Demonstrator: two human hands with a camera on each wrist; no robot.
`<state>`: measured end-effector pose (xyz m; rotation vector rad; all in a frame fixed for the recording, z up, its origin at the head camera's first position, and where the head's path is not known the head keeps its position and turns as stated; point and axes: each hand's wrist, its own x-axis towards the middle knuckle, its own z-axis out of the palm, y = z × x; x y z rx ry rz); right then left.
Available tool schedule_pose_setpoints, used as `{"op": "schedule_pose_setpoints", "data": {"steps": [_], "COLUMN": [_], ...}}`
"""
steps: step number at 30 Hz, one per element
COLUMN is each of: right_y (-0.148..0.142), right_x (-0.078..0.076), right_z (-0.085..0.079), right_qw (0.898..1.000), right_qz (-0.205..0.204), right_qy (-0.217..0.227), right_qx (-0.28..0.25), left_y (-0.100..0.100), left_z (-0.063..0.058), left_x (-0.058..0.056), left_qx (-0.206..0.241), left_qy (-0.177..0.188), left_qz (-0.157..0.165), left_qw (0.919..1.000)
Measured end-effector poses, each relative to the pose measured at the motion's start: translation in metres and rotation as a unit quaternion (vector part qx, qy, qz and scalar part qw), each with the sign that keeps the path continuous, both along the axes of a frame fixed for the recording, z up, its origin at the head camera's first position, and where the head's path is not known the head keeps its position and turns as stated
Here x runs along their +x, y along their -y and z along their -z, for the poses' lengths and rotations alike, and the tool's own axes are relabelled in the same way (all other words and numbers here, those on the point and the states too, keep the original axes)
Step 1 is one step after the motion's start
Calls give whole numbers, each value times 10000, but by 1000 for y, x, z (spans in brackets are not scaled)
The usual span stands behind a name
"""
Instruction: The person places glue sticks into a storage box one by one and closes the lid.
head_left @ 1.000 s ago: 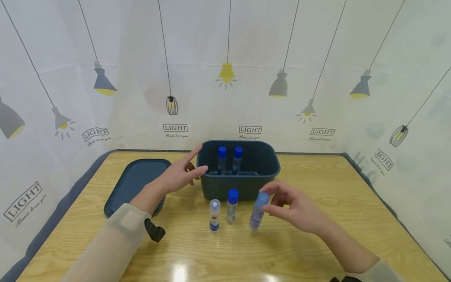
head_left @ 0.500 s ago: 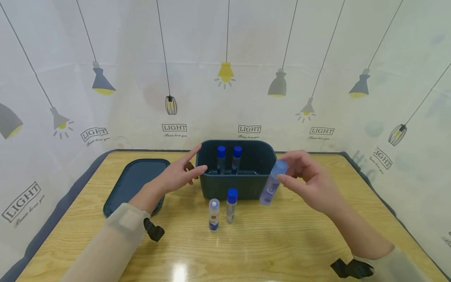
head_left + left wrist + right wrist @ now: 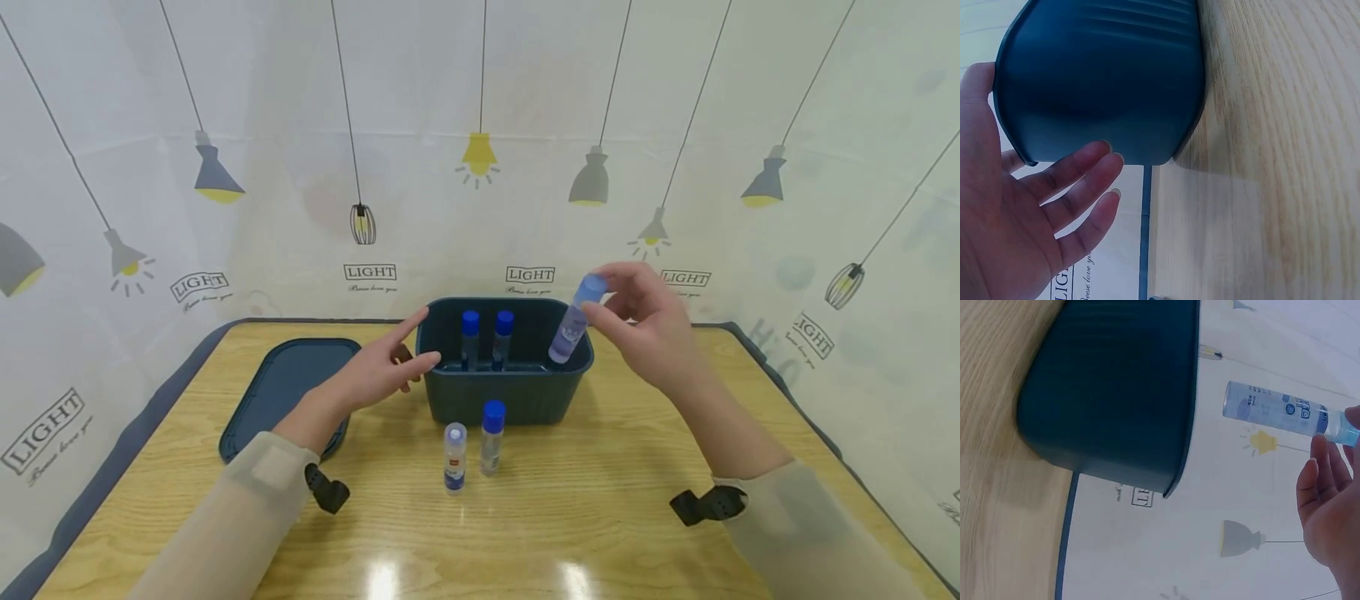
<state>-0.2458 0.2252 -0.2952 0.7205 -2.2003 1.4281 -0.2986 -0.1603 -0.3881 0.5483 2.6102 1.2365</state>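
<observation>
In the head view my right hand (image 3: 652, 329) pinches the pale blue cap of a purple-tinted glue stick (image 3: 572, 327). It hangs tilted over the right end of a dark blue-green bin (image 3: 502, 400); the right wrist view shows this glue stick (image 3: 1275, 409) apart from the bin's rim (image 3: 1192, 419). My left hand (image 3: 378, 367) touches the bin's left rim with thumb and index finger extended, the other fingers loose. Two blue-capped glue sticks (image 3: 470, 337) stand inside the bin. On the table before it stand a blue-capped clear glue stick (image 3: 492, 437) and a clear-capped one (image 3: 455, 457).
A dark blue-green lid (image 3: 292, 375) lies flat on the wooden table (image 3: 600, 517), left of the bin and partly behind my left forearm. A white curtain (image 3: 420, 100) printed with lamps hangs around the table's back and sides.
My right hand has lifted the purple glue stick off the table, swung it outward to the right, then brought it up over the bin. The left hand stays at the rim.
</observation>
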Motion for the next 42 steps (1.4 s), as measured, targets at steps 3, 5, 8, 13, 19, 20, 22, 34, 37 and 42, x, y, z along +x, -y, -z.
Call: {"op": "schedule_pose_setpoints", "data": {"steps": [3, 5, 8, 13, 19, 20, 22, 34, 37, 42], "right_y": [1, 2, 5, 11, 19, 20, 23, 28, 28, 30], "right_x": [-14, -23, -34, -53, -73, -76, -80, -92, -92, -94], "right_z": [6, 10, 18, 30, 44, 45, 49, 64, 64, 62], "right_qw": [9990, 9968, 9932, 9881, 9797, 9778, 9743, 9608, 9544, 9386], "right_qz": [259, 445, 568, 586, 588, 588, 621, 1024, 1037, 1026], "right_qy": [179, 413, 745, 1060, 1261, 1280, 1299, 1446, 1543, 1911], "right_qx": [311, 512, 696, 954, 1446, 1549, 1734, 2131, 2336, 2684], "left_y": [0, 0, -1, -1, 0, 0, 0, -2, -1, 0], "left_z": [0, 0, 0, 0, 1, 1, 1, 4, 2, 2], "left_x": [0, 0, 0, 0, -1, -1, 0, 0, 1, 0], "left_qx": [-11, -40, -95, -121, -111, -108, -99, -62, -94, -101], "left_qy": [-30, -48, -81, -104, -135, -141, -147, -157, -163, -153], "left_qz": [-8, -19, -39, -41, -22, -21, -23, 8, -34, -38], "left_qw": [10000, 10000, 9999, 9999, 9998, 9998, 9998, 9999, 9998, 9998]}}
